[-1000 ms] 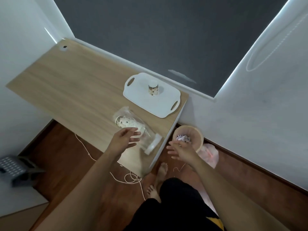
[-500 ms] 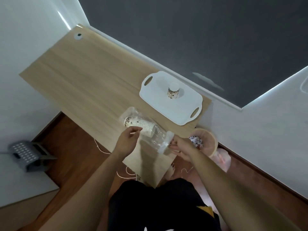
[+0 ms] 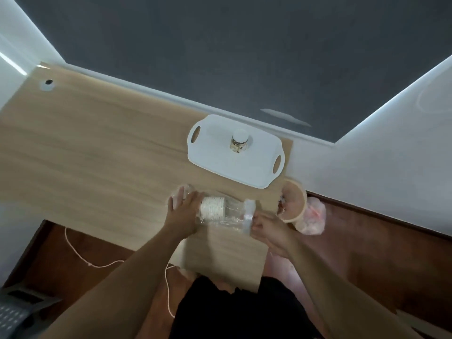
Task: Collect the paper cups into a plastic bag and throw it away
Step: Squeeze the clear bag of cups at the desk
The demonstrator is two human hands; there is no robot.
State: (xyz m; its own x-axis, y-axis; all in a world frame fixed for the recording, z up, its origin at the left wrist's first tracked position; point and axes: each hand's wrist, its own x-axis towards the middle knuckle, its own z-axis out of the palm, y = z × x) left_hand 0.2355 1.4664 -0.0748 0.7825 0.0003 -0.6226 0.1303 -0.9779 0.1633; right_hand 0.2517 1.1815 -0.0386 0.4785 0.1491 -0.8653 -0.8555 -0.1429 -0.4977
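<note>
Both hands have closed in: left hand (image 3: 182, 211) flat, right hand (image 3: 267, 228) apparently pinching the plastic bag (image 3: 230, 215).

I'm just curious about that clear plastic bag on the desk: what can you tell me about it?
The clear, crinkly plastic bag lies on its side near the front edge of the light wooden desk. Inside shows a stack of white patterned paper cups. The left hand rests on its closed end; the right hand pinches the whitish strip at its mouth. It looks thin and transparent.
</note>
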